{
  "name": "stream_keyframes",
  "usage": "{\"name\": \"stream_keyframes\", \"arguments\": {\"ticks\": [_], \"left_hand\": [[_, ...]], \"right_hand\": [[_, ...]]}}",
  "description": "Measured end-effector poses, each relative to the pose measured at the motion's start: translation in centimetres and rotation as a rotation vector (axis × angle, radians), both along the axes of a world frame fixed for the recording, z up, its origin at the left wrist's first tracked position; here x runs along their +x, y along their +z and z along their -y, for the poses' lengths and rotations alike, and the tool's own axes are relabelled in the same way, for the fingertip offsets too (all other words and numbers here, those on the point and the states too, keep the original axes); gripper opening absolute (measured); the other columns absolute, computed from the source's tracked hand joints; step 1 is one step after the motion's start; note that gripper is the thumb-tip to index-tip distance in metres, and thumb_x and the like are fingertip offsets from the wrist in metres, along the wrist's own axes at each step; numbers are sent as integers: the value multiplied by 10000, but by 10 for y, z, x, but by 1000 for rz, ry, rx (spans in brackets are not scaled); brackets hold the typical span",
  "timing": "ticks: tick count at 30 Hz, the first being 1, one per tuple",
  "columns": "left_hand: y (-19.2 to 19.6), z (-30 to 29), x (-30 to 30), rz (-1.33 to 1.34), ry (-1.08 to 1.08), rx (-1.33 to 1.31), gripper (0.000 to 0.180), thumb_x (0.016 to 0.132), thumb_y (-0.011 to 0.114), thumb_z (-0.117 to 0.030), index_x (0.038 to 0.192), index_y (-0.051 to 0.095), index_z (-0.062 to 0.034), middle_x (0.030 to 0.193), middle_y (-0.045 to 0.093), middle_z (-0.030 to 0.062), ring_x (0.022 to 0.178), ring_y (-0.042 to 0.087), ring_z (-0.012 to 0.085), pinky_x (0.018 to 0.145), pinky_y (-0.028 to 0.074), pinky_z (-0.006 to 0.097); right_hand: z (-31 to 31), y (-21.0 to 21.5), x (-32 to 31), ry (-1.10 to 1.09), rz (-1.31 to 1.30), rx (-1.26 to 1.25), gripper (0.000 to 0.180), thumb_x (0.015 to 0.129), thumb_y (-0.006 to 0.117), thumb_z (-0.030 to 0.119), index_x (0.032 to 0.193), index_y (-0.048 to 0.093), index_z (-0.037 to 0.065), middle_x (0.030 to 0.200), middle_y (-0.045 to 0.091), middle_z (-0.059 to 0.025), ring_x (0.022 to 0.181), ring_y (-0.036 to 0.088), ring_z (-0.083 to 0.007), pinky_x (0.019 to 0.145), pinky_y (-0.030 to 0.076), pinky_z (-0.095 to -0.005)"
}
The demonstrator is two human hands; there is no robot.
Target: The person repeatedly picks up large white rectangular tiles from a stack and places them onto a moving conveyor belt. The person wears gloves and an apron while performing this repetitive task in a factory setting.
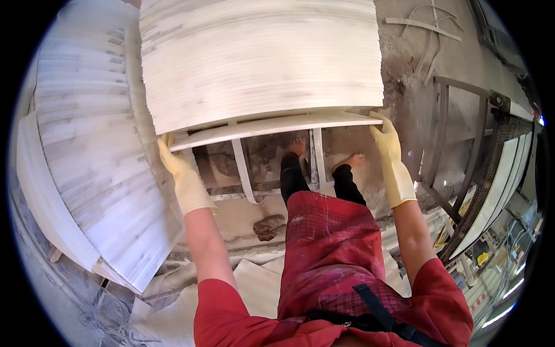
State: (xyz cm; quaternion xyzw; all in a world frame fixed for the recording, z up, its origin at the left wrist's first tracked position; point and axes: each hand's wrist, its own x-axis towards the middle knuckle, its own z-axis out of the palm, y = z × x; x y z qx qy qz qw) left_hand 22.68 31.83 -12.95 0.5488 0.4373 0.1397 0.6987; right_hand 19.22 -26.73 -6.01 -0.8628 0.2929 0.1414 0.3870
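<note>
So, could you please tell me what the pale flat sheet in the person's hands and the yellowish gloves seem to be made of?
The pale flat sheet looks like thin wood veneer or plywood: matte, faintly grain-streaked, matching the stacked sheets above. The yellowish gloves on the left hand and right hand look like smooth, slightly glossy rubber or latex, though that's uncertain.

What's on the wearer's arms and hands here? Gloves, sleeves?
Both the left hand and the right hand wear pale yellow rubber-like gloves reaching just past the wrist. The forearms are uncovered; short red sleeves end near the elbows. No markings visible.
</note>
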Motion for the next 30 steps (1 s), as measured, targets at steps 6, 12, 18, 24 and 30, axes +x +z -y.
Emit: {"name": "stream_keyframes", "arguments": {"ticks": [6, 12, 18, 24, 30], "left_hand": [[-6, -40, -39, -3, -302, 13, 400, 959, 525, -311, 988, 718, 38, 1253, 647, 253, 1250, 552, 340, 1126, 350, 447], [-24, -37, -38, 6, -49, -33, 428, 970, 494, -272, 612, 558, -47, 1037, 700, 289, 1193, 582, 381, 1093, 382, 490], [5, -5, -64, -64, 142, -161, 379, 978, 484, -289, 751, 579, -2, 837, 650, 178, 945, 612, 299, 916, 474, 461], [63, 52, -127, -130, 111, -189, 362, 952, 524, -318, 820, 615, 7, 753, 622, 132, 803, 612, 273, 841, 497, 434], [98, 101, -178, -109, 98, -188, 339, 931, 522, -249, 684, 593, -28, 599, 567, 117, 752, 620, 306, 902, 499, 458]], "right_hand": [[-4, -12, -14, 28, 102, 233, 344, 890, 542, -14, 1182, 699, 79, 1214, 691, -109, 1188, 602, -222, 1009, 439, -278], [-6, -39, -29, -29, 356, 487, 164, 887, 586, 76, 947, 726, 15, 1168, 710, -167, 1295, 543, -325, 1108, 385, -411], [6, 7, -79, -197, 409, 560, 317, 944, 647, 310, 871, 717, 10, 1012, 730, -185, 1207, 603, -367, 1095, 411, -469], [39, 85, -111, -479, 310, 540, 278, 900, 683, 277, 823, 702, 10, 978, 726, -173, 1002, 681, -279, 976, 478, -414], [114, 130, -160, -258, 541, 396, 347, 910, 703, 323, 697, 644, 56, 736, 703, -115, 930, 702, -283, 1142, 375, -509]]}}
